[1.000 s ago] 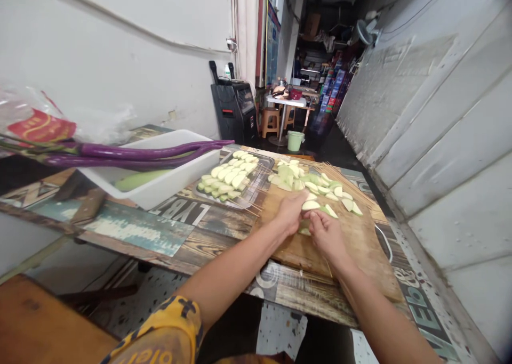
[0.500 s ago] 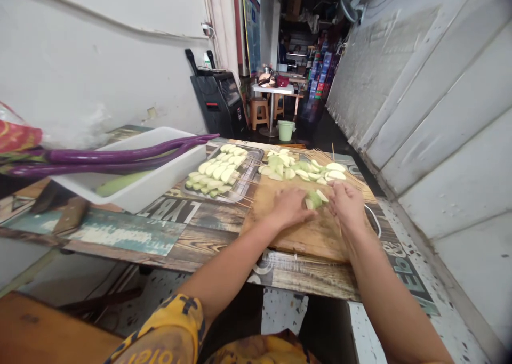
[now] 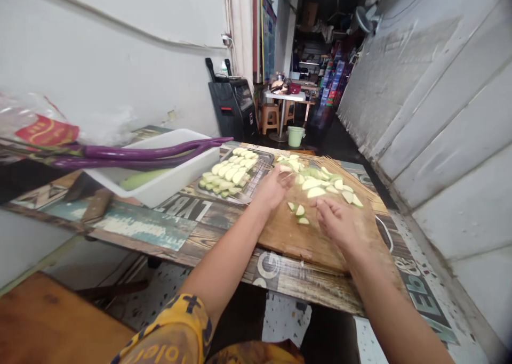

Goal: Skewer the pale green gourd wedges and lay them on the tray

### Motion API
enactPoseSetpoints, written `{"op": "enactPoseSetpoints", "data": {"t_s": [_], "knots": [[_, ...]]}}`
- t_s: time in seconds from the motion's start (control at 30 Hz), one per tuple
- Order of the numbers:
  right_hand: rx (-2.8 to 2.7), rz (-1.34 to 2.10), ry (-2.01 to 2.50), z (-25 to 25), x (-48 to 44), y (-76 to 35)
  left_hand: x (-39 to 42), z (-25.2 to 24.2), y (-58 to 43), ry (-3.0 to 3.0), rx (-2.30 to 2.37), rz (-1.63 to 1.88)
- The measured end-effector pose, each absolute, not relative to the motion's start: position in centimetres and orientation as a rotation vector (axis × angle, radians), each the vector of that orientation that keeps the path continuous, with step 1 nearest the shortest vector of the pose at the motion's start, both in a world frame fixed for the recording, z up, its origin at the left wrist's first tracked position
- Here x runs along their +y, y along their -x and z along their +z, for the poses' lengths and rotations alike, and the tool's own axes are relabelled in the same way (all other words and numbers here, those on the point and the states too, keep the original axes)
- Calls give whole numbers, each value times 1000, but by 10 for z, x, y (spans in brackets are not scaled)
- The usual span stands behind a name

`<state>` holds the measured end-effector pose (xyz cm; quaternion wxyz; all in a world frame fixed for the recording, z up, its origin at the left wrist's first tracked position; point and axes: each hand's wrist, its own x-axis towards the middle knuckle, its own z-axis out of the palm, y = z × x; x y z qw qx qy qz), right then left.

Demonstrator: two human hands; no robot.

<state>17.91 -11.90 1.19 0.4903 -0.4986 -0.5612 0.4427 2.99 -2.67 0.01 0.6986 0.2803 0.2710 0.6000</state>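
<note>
- Has the left hand over the left edge of the cutting board, partly closed with fingers bent; impossible to tell from the blur of any grip on a slice at the fingertips.
- Has the right hand low over the middle of the same board, with thumb and forefinger drawn together and the other fingers curled in; too small a gap to tell of anything thin pinched there.
- Shows three small cut pieces on bare wood between the two hands, nearer the right.
- Shows a loose heap of pale slices with green skin across the far part of the board, just beyond both hands.
- Shows thin sticks in a spread bundle along the far right edge.
- To the left of the board, shows a metal tray with rows of skewered slices.
- Farther left, shows a white tub with long purple eggplants across the top and a light green vegetable inside.
- Near the tub, shows a brown wooden handle on the printed table.
- Beyond the table, shows a black speaker and a green bucket.
</note>
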Motion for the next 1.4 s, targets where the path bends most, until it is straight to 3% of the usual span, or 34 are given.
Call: {"op": "enactPoseSetpoints", "data": {"t_s": [0.2, 1.4], "knots": [[-1567, 1036, 1261, 5, -126, -165, -23, 5, -19, -423, 314, 1264], [-1477, 1094, 1247, 2, -127, -163, -31, 11, -27, -348, 323, 1355]]}}
